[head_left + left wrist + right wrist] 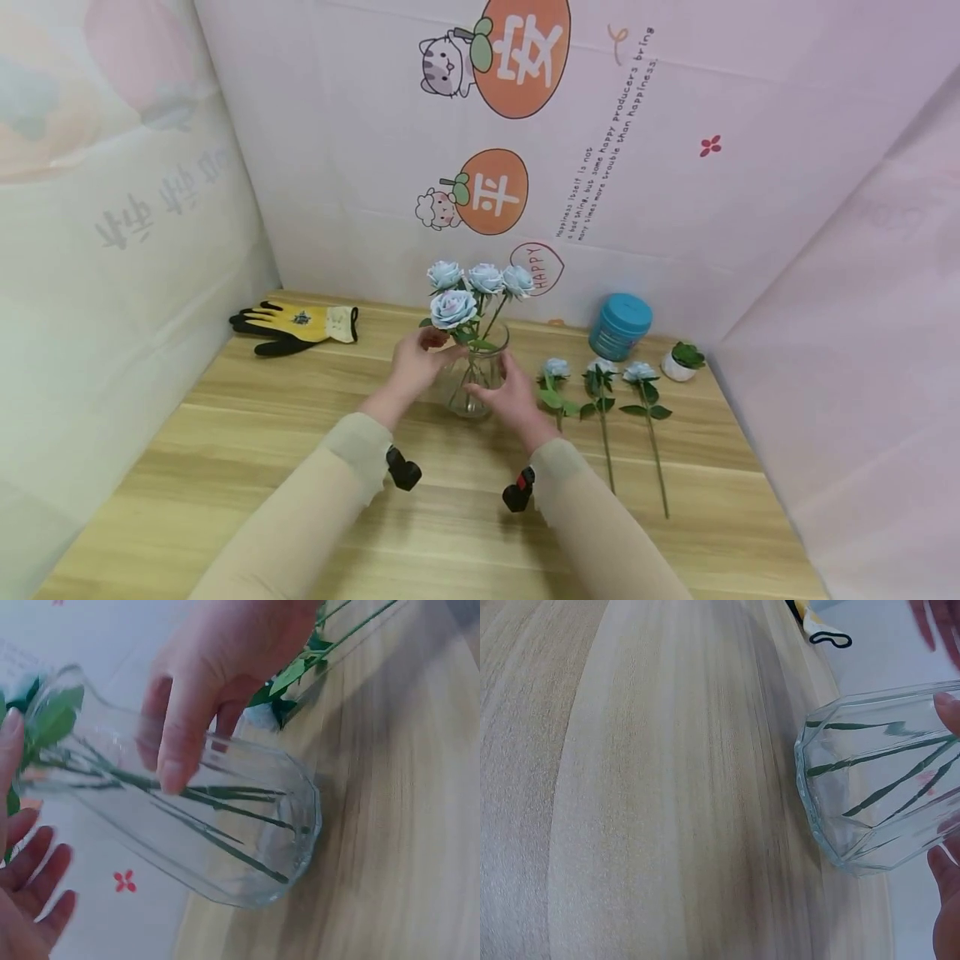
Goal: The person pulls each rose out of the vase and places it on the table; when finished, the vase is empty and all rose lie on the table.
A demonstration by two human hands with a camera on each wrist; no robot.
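Observation:
A clear glass vase [457, 392] stands on the wooden table with several pale blue roses [453, 309] in it, their green stems [217, 802] fanned out inside. My right hand [513, 396] holds the vase from its right side, thumb across the front and fingers round the side. At the upper left of the vase is my left hand [423, 362], just below the rose heads. In the left wrist view its fingers [34, 874] are spread and its thumb is close to a leaf [56, 720]; whether it touches the leaf I cannot tell.
Three more blue roses [602, 404] lie in a row right of the vase. Behind them stand a blue-lidded tub [621, 327] and a small potted plant [681, 362]. A yellow and black glove [296, 325] lies at the back left. Printed cloth walls enclose the table.

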